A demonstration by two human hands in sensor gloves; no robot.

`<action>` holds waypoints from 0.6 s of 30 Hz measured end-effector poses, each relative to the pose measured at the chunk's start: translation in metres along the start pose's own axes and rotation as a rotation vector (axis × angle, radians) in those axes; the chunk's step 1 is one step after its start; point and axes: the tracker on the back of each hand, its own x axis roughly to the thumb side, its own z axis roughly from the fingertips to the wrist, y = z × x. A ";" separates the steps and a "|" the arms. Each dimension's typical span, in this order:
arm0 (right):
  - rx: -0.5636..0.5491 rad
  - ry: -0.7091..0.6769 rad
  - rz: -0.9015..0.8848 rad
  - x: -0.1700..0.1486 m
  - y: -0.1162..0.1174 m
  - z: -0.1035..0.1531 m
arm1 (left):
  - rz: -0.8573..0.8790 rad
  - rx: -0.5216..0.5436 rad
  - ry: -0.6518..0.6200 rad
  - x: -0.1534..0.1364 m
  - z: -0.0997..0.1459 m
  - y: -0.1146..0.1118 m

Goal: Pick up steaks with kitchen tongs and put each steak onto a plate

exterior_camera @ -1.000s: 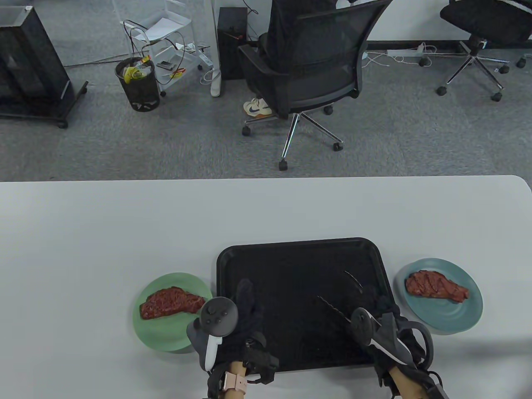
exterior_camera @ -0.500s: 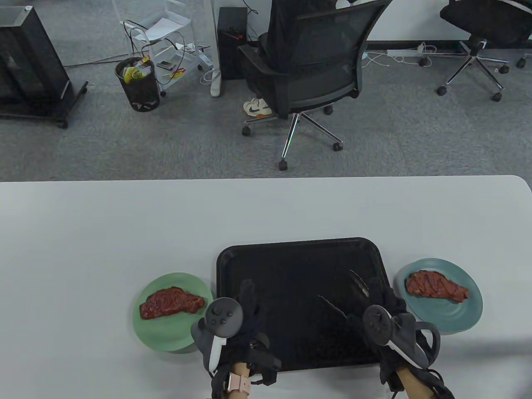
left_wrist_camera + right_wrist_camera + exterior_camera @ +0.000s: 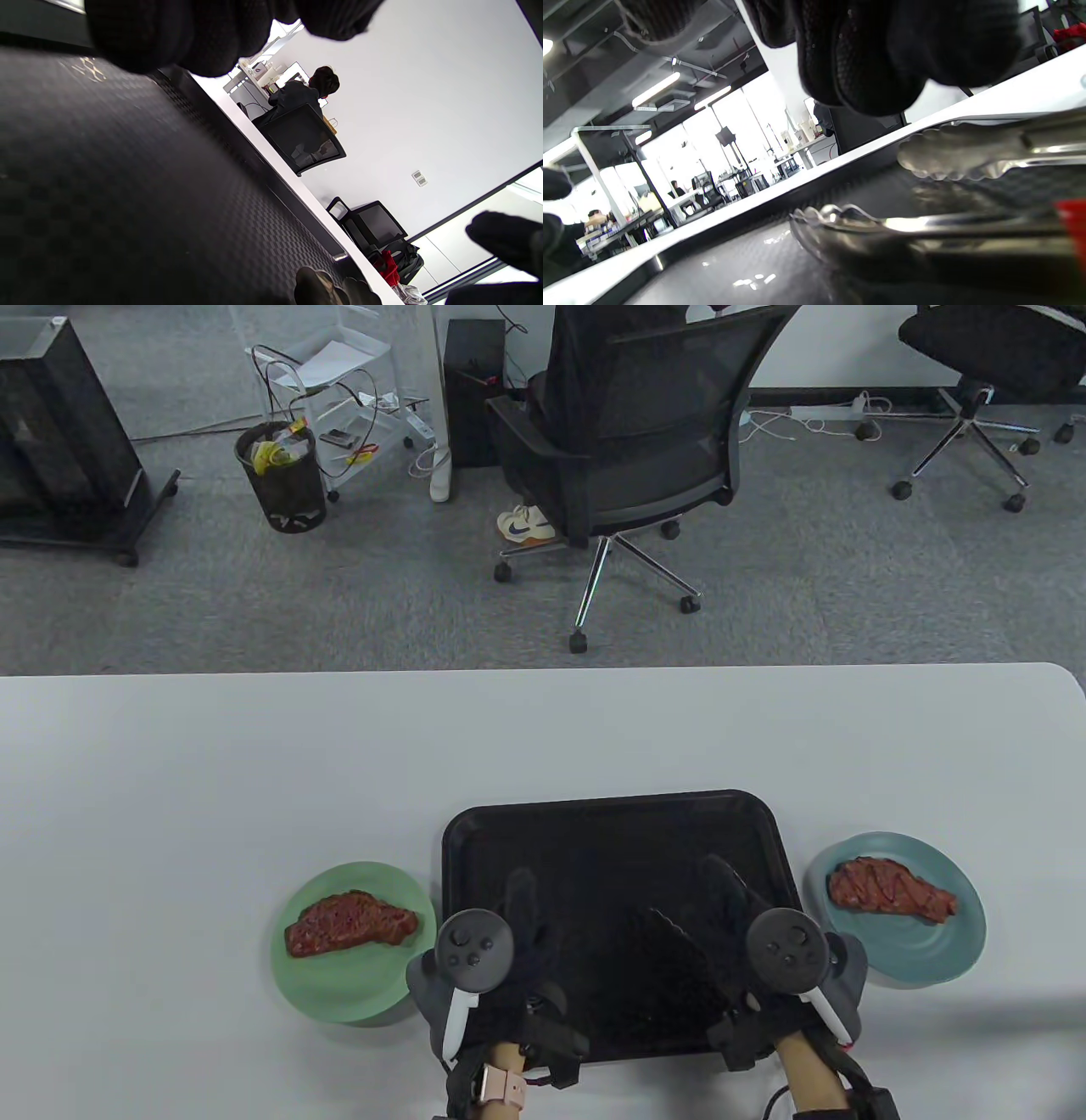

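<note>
One red steak (image 3: pixel 352 922) lies on the green plate (image 3: pixel 339 997) left of the black tray (image 3: pixel 611 827). The other steak (image 3: pixel 891 889) lies on the blue plate (image 3: pixel 929 959) to the tray's right. The metal tongs (image 3: pixel 674 931) lie flat on the tray, their scalloped tips (image 3: pixel 950 159) spread apart. My right hand (image 3: pixel 725 891) hovers palm down just over the tongs' handle end, fingers (image 3: pixel 874 55) stretched forward and not wrapped round them. My left hand (image 3: pixel 519 899) rests over the tray's left part with relaxed fingers (image 3: pixel 191 38), holding nothing.
The white table (image 3: pixel 254 763) stretches far and left of the tray. Beyond its far edge stand an office chair (image 3: pixel 628 449) with a seated person, a bin (image 3: pixel 282 475) and a wire cart (image 3: pixel 339 398).
My right hand turned from on-edge to palm down and shifted right. The tongs went from held and raised to lying on the tray. My left hand drifted slightly right.
</note>
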 end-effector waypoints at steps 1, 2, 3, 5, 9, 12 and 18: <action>0.000 -0.003 0.008 0.000 0.001 0.000 | 0.005 0.003 0.002 -0.001 0.000 0.001; 0.001 -0.005 0.011 0.001 0.002 0.000 | 0.009 0.006 0.004 -0.003 0.000 0.001; 0.006 -0.004 0.011 0.000 0.003 0.000 | 0.009 0.007 0.007 -0.004 0.000 0.001; 0.012 -0.005 0.007 0.000 0.005 -0.001 | 0.011 0.008 0.013 -0.006 -0.001 0.002; 0.012 -0.004 0.009 -0.001 0.005 -0.001 | 0.012 0.015 0.017 -0.008 -0.001 0.001; 0.012 -0.004 0.006 -0.001 0.004 0.000 | -0.001 0.004 0.014 -0.007 -0.002 -0.001; 0.048 0.004 0.028 -0.004 0.006 0.000 | -0.015 -0.011 0.014 -0.006 -0.002 -0.003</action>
